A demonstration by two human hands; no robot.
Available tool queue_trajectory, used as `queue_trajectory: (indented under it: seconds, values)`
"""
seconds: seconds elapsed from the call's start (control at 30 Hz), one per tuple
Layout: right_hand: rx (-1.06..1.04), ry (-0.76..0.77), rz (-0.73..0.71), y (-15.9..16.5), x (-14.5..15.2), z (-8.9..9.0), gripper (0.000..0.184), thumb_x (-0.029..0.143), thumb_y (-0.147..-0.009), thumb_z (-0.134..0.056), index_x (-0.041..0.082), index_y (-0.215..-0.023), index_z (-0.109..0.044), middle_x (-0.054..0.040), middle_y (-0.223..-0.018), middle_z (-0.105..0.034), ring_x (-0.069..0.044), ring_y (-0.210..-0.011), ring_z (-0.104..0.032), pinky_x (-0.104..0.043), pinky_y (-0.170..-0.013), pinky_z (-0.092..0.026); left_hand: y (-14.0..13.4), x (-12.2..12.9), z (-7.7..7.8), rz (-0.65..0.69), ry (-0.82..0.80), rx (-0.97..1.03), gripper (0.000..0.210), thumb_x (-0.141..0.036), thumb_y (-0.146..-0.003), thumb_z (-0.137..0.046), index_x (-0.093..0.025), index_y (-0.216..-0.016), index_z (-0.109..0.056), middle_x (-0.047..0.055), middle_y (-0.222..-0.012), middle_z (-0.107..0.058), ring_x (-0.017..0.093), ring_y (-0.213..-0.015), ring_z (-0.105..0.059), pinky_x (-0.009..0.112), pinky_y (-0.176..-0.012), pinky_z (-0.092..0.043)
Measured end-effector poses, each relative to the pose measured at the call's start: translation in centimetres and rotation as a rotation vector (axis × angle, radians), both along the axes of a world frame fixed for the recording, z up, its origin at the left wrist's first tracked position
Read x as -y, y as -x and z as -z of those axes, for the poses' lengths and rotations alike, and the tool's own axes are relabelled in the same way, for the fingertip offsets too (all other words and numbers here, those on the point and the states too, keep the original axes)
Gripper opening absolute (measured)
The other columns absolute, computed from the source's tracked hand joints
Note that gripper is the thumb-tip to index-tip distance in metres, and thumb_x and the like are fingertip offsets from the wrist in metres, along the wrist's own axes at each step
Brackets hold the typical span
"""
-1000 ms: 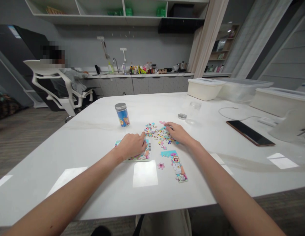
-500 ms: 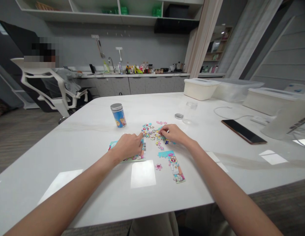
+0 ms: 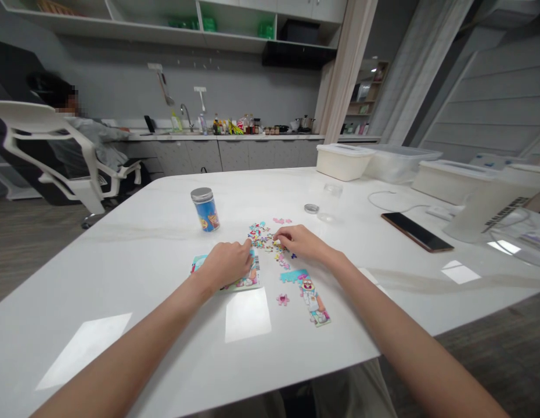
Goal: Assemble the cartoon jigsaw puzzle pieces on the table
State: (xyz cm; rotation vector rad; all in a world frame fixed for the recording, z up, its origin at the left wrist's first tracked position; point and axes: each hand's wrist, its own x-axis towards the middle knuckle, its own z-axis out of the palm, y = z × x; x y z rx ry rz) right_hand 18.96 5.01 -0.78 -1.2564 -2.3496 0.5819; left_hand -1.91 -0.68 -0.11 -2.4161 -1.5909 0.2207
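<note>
The left hand (image 3: pixel 229 262) lies over the card (image 3: pixel 251 281), mid-frame, perhaps steadying it; the right hand (image 3: pixel 301 241) bends over the loose pieces (image 3: pixel 259 238), fingertips close together. Can't tell if either grips anything. The strip (image 3: pixel 312 299) sits lower, probably for room.

Moderate, diffuse light is recorded across the white tabletop (image 3: pixel 122 261), in which hard-edged rectangular glare, consistent with overhead lighting, is reflected. The far left is left dim. Verticals are tilted and shapes stretched towards the edges. Fine detail in the puzzle pieces (image 3: pixel 258 234) is softened; pixelation is noted at the seated person (image 3: pixel 96 138).
</note>
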Motion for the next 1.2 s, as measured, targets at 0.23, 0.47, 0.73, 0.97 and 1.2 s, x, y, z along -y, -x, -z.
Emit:
queue_trajectory:
  seconds: [0.23, 0.47, 0.73, 0.97, 1.2]
  values:
    - [0.077, -0.108, 0.014, 0.7, 0.5, -0.6, 0.030, 0.010, -0.088, -0.046, 0.016, -0.098, -0.074, -0.0063, -0.092, -0.075, -0.016, -0.079, -0.064, -0.026, -0.073, -0.044, 0.6, -0.5, 0.2, 0.107, 0.027, -0.015, 0.043, -0.020, -0.097, -0.032, -0.018, -0.136, -0.047, 0.011, -0.079, -0.072, 0.026, -0.074, -0.071, 0.031, -0.061, -0.046]
    - [0.201, -0.151, 0.135, 1.2, 1.1, -1.1, 0.030, 0.016, -0.091, -0.045, 0.019, -0.101, -0.073, -0.0068, -0.106, -0.075, -0.020, -0.095, -0.066, -0.029, -0.079, -0.045, 0.7, -0.6, 0.4, 0.107, 0.045, -0.004, 0.043, -0.020, -0.096, -0.033, -0.013, -0.136, -0.047, 0.013, -0.081, -0.072, 0.027, -0.075, -0.070, 0.033, -0.063, -0.046]
    - [0.323, -0.156, 0.238, 0.5, 0.6, -2.8, 0.033, 0.018, -0.092, -0.041, 0.018, -0.099, -0.073, -0.0095, -0.110, -0.073, -0.023, -0.098, -0.066, -0.029, -0.076, -0.044, 0.5, -0.6, 0.5, 0.116, 0.046, 0.030, 0.040, -0.021, -0.096, -0.033, -0.012, -0.132, -0.048, 0.014, -0.082, -0.071, 0.028, -0.075, -0.070, 0.034, -0.064, -0.048]
    - [0.340, -0.328, 0.052, -1.0, -1.5, -1.9, 0.027, 0.015, -0.092, -0.043, 0.017, -0.097, -0.070, -0.0102, -0.105, -0.072, -0.021, -0.090, -0.064, -0.029, -0.074, -0.042, 0.9, -1.0, 1.1, 0.112, 0.008, 0.051, 0.039, -0.024, -0.096, -0.030, -0.013, -0.126, -0.052, 0.014, -0.080, -0.071, 0.027, -0.073, -0.070, 0.033, -0.061, -0.046]
    - [0.144, -0.243, 0.006, -2.8, -1.5, 0.7, 0.019, 0.014, -0.091, -0.051, 0.016, -0.098, -0.068, -0.0068, -0.094, -0.065, -0.016, -0.084, -0.059, -0.029, -0.079, -0.044, 1.2, -1.3, 1.1, 0.075, 0.024, 0.045, 0.043, -0.029, -0.098, -0.030, -0.012, -0.134, -0.047, 0.013, -0.078, -0.071, 0.028, -0.071, -0.070, 0.033, -0.060, -0.045]
